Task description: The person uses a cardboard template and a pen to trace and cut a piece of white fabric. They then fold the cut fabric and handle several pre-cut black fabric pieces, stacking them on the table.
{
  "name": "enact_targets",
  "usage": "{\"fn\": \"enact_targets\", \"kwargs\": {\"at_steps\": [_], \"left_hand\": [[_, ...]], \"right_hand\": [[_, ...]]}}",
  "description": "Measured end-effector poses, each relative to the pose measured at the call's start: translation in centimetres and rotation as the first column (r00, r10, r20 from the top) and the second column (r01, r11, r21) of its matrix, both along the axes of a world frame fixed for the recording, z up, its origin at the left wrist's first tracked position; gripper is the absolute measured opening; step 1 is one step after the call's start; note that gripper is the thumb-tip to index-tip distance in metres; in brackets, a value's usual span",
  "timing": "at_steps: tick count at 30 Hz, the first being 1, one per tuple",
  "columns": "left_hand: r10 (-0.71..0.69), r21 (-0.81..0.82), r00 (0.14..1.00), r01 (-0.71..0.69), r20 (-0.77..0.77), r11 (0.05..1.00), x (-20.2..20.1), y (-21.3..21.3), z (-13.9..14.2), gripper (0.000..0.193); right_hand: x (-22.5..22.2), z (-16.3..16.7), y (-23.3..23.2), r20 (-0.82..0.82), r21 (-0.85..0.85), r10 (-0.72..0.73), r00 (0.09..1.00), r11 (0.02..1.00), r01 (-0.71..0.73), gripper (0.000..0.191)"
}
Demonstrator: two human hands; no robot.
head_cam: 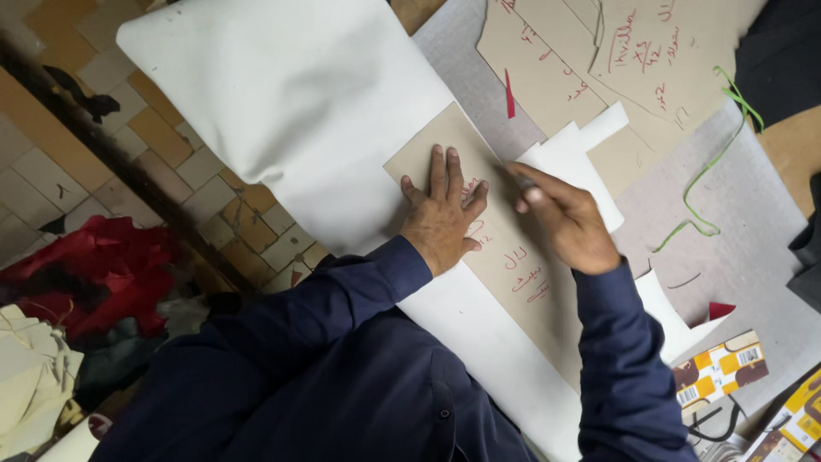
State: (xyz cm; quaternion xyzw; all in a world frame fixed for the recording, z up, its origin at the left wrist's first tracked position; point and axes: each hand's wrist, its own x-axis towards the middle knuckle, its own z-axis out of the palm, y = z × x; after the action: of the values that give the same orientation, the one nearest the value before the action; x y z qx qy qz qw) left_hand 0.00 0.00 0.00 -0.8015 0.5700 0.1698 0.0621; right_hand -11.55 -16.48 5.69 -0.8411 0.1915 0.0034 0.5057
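**Template could creep under the tracing hand**

The left hand (440,218) lay flat, fingers spread and fully open, pressing a long tan cardboard pattern strip with red handwriting (505,257) down onto a large sheet of white, leather-like material (299,103) that covered the near part of the grey worktable (744,222). It gripped nothing; it only weighted the strip. The right hand (569,222) was loosely curled at the strip's far edge, forefinger extended; whether it pinched a pen or blade could not be told.

The likeliest slip was the strip sliding, since only one palm pinned it near its upper end, while the lower end ran unheld towards the dark blue sleeve (616,359). Sideways pressure along the edge could have pivoted it and skewed the line. The white sheet overhung the table edge above the tiled floor (171,162), so its weight might have dragged it. Loose white offcuts (573,162) lay just beside the right hand and might have snagged.
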Motion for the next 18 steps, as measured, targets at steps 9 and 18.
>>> {"fn": "enact_targets", "kwargs": {"at_steps": [9,18], "left_hand": [[-0.056,-0.006,0.998,0.056,0.033,0.998,0.0,-0.1,-2.2,0.091],[-0.043,-0.023,0.998,0.044,0.038,0.999,0.5,0.5,-3.2,0.087]], "right_hand": [[15.3,-3.7,2.0,0.065,-0.45,0.696,0.715,0.66,-0.602,0.045],[18.4,-6.3,3.6,0.09,-0.442,0.77,0.631,0.599,-0.668,0.024]]}}
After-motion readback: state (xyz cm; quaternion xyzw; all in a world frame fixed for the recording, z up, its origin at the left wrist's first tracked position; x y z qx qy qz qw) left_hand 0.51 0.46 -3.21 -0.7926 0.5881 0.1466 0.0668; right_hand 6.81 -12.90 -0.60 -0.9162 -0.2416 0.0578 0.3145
